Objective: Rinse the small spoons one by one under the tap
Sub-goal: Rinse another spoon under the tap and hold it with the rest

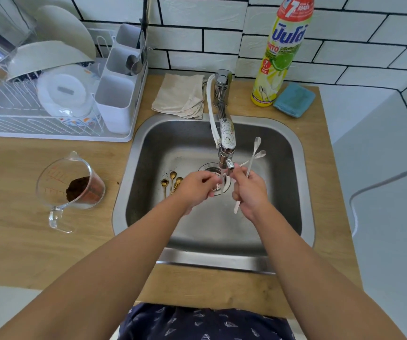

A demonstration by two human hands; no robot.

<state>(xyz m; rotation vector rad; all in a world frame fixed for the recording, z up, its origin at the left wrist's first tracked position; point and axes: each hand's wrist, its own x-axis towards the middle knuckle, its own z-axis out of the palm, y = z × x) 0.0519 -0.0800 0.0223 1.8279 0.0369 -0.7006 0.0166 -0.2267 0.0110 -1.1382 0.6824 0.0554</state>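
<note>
Nearest the camera, a dark patterned garment (204, 322) is cut off by the lower edge of the view, and both bare forearms reach from there over the front edge of the tabletop (26, 241) into the steel sink (290, 153).

The left hand (197, 187) hovers palm down above the drain (218, 179), its fingers curled toward the right hand; whatever it pinches is hidden by the fingers and blurred by the water, so I cannot tell whether it holds anything. The right hand (249, 192) is curled round the handles of silver spoons (255, 149): one handle end pokes out below the fist, and two bowls fan out above it, just right of the tap (227, 141). How many spoons are in the fist is hard to make out. The two hands nearly touch under the tap's nozzle.

Gold spoons (171, 181) lie on the sink floor just left of the left hand, their handles partly covered by its wrist; dark specks lie beside them.

On the tabletop left of the sink stands a clear measuring jug (70, 190) with dark grounds inside. Further back, at the far left corner, a white dish rack (57, 111) holds plates and a cutlery caddy. Behind the sink lie a folded beige cloth (180, 95), a yellow detergent bottle (280, 52) and a blue sponge (294, 99) against the tiled wall.
</note>
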